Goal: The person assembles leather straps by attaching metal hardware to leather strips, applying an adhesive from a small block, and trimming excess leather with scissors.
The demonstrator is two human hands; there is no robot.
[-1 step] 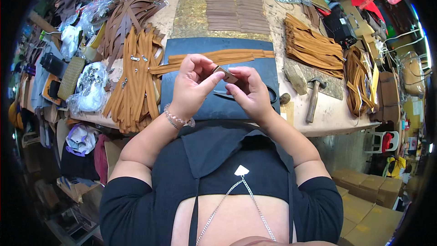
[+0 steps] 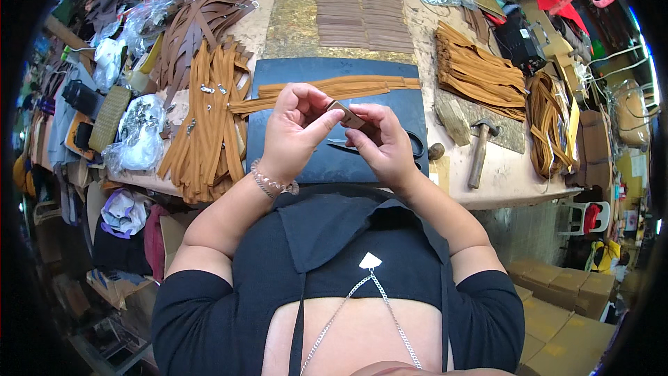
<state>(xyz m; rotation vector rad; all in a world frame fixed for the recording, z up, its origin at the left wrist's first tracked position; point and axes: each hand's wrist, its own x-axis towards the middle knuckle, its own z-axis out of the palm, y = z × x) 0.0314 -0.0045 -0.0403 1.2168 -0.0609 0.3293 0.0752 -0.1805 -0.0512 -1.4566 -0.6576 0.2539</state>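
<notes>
My left hand [image 2: 296,132] and my right hand [image 2: 381,143] are raised over a dark blue-black mat [image 2: 278,161], both closed on a small brown piece [image 2: 344,113], perhaps leather, with thumbs and fingertips on its two ends. Beneath my right hand lie black scissors [image 2: 417,141], partly hidden, one loop showing at the right. Tan zipper-like strips [image 2: 369,83] lie across the upper mat, just behind the held piece.
On the table [image 2: 449,167] are tan strip bunches [image 2: 202,125] with metal sliders at left, another bundle [image 2: 480,69] at right, a hammer [image 2: 479,153], a wooden block [image 2: 452,118], brown pieces [image 2: 358,21] behind the mat and plastic bags [image 2: 139,132]. Cardboard boxes [image 2: 560,285] stand below right.
</notes>
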